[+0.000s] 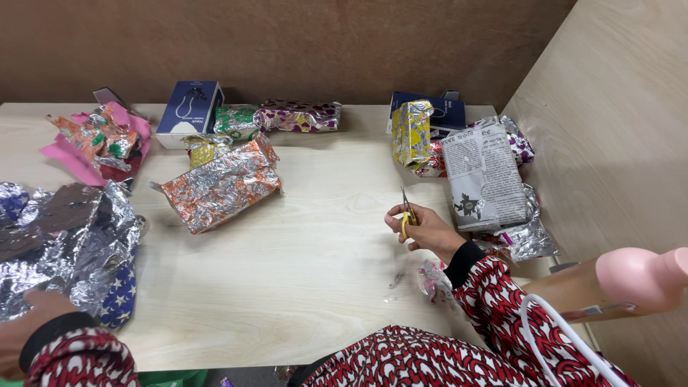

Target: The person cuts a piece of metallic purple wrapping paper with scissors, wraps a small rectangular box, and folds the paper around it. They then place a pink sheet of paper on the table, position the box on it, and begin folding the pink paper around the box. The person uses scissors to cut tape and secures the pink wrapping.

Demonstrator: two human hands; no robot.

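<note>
From my head view, crinkled silver foil sheets [64, 236] lie at the pale wood counter's [301, 265] left edge under my left hand [32, 315], its fingers hidden. My right hand's [426, 231] fingers curl closed around small yellow-handled scissors [406, 211], blades upright.

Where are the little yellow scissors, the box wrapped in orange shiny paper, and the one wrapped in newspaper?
yellow scissors [407, 213], head view, on the handles in the right hand [428, 231].
orange foil parcel [221, 185], head view, middle of its top face.
newspaper parcel [486, 174], head view, middle of its printed face.
</note>
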